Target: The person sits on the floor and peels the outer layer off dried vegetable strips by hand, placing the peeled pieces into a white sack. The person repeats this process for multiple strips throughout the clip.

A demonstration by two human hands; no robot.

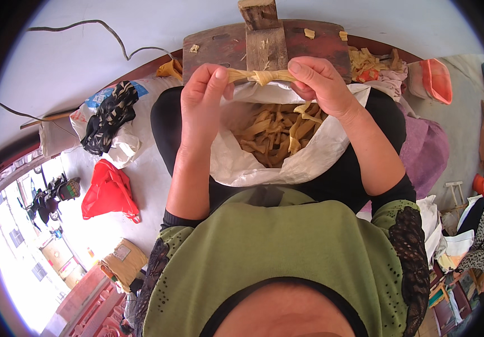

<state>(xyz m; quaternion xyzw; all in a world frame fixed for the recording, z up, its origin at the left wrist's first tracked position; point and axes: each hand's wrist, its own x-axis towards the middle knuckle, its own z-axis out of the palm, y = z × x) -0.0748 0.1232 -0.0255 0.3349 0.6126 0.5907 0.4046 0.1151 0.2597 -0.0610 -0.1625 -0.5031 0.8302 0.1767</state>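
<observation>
A flat yellow strip point(263, 77), which looks like tofu skin, is stretched between my two hands with a knot at its middle. My left hand point(203, 94) pinches one end between thumb and fingers. The other end is gripped by my right hand point(323, 87). Just below them, on my lap, a white woven sack point(250, 172) lies with its mouth wide and its rim rolled out. Many loose yellow-brown strips point(269, 132) fill the sack. One paler strip point(296, 134) hangs beneath my right hand.
Beyond my hands stands a worn wooden board point(216, 48) with an upright block point(261, 14) and several yellow scraps. More yellow pieces point(366, 61) lie right of it, beside a red-and-white plastic container point(431, 81). At left are a patterned dark cloth point(113, 118) and a red plastic bag point(110, 193).
</observation>
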